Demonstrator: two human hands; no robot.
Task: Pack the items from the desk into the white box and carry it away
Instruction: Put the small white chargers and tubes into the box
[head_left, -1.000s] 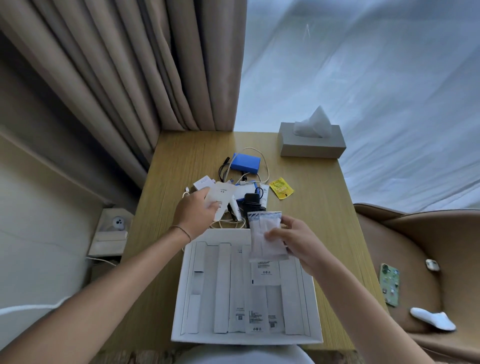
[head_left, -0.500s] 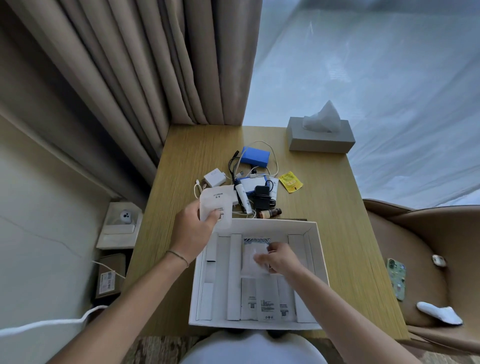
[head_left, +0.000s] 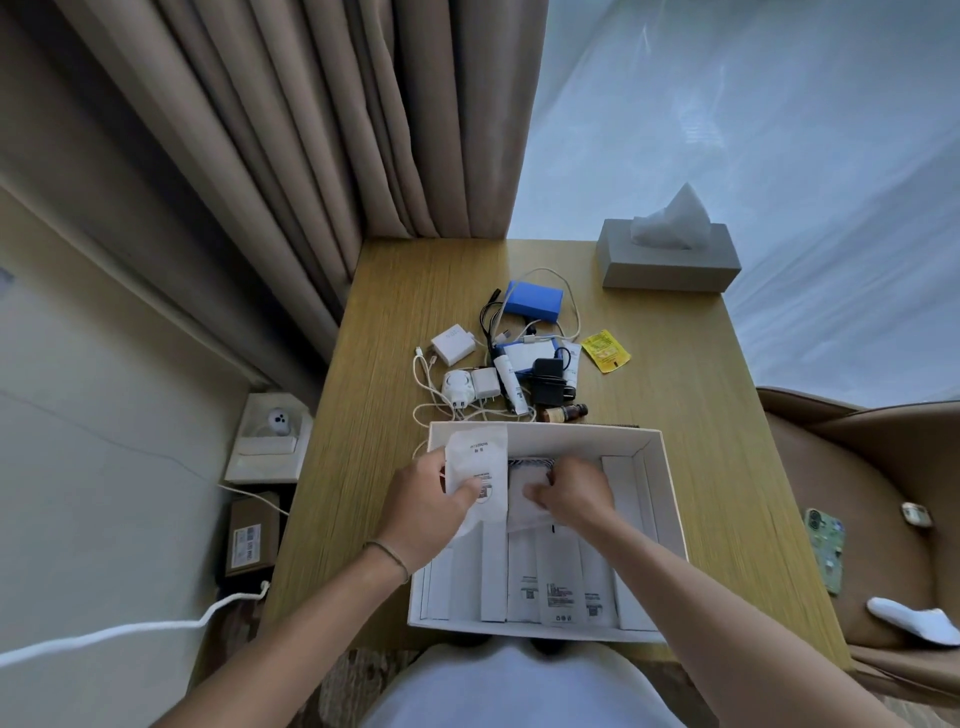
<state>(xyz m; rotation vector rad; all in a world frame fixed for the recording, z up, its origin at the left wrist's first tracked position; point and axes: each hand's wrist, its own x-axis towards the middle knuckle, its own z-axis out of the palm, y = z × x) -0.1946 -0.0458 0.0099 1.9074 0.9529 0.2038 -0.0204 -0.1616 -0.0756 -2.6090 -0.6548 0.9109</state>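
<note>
Nearest the person, the white box (head_left: 660, 467) sits at the worktop's (head_left: 675, 415) near edge, its floor already lined with flat white sachets (head_left: 558, 592) lying side by side. Both hands are inside it. The left hand (head_left: 423, 506) has its grip clamped on a white paper packet (head_left: 478, 467), thumb across the printed face, holding it tilted at the box's 10 o'clock corner. The right hand (head_left: 571, 493) presses a soft pouch (head_left: 527, 512) down near the middle, fingers curled on it. These packets look light, thin and bendy, so I'd judge they want pinching by an edge and laying flat.

Beyond the box at 12 o'clock lies the unpacked heap: a small brown bottle (head_left: 563, 413), likely breakable and prone to roll; a black adapter (head_left: 548, 382) and white charger (head_left: 453, 344), hard and easily held by the body; loose cables (head_left: 431, 384) that will snag, best gathered in a bunch. Farther off, a blue power bank (head_left: 535, 301) looks the heaviest; a yellow sachet (head_left: 605, 351) lies at 1 o'clock.
</note>
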